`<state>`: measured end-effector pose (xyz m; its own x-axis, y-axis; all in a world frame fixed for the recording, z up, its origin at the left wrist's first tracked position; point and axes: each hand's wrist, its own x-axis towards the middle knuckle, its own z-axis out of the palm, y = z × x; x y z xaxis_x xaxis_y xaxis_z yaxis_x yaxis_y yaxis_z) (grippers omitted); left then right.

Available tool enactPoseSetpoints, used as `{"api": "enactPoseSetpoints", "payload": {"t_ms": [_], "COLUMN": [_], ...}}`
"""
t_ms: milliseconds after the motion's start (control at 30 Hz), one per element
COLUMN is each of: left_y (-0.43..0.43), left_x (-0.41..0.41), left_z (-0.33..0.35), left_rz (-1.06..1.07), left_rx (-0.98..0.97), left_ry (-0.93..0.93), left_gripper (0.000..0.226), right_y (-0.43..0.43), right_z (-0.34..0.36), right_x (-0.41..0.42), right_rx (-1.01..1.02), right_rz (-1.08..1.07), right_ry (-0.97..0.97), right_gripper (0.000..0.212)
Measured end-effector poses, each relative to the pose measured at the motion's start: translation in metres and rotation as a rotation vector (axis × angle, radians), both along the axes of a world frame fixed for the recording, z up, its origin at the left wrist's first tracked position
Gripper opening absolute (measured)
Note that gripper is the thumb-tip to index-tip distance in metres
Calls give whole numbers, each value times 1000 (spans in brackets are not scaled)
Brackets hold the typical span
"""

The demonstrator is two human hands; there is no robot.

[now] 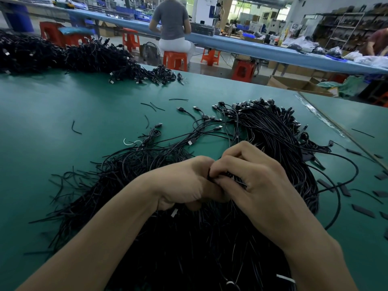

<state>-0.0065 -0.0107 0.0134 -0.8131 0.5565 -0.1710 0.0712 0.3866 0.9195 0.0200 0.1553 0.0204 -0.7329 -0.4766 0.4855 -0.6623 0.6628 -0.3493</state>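
Observation:
A big heap of thin black USB cables (273, 131) lies on the green table (63, 114) in front of me, plug ends fanned out toward the far right. My left hand (184, 183) and my right hand (252, 177) meet over the middle of the heap. Both have curled fingers and grip a small bunch of the black cables (228, 176) between them. The part of the bunch inside the fists is hidden. Loose cable tails spread out to the left of my left forearm.
A second large pile of black cables (63, 53) sits at the table's far left. Short black sleeves (363, 211) and cut cable bits lie scattered at right. A person (172, 24) sits on an orange stool at a blue bench beyond the table. Cardboard boxes (294, 85) stand on the floor.

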Motion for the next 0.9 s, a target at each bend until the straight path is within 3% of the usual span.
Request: {"api": "enactPoseSetpoints", "payload": {"t_ms": [300,633,800,900], "left_y": [-3,-2,1,1], "left_x": [2,0,3,3], "left_z": [-2,-4,-5,-5], "left_rz": [44,33,25,32], "left_rx": [205,157,103,90], "left_ry": [-147,-165,-126,-109], "left_gripper": [19,34,22,19], "right_y": [-5,-1,4,4], "right_z": [1,-7,-6,-3], "right_x": [3,-6,-5,-4], "right_rx": [29,-133,-69,-19], "right_rz": [-24,-22,-11,-10], "right_ry": [0,-18,-51,-47], "right_gripper": [10,13,25,22]}}
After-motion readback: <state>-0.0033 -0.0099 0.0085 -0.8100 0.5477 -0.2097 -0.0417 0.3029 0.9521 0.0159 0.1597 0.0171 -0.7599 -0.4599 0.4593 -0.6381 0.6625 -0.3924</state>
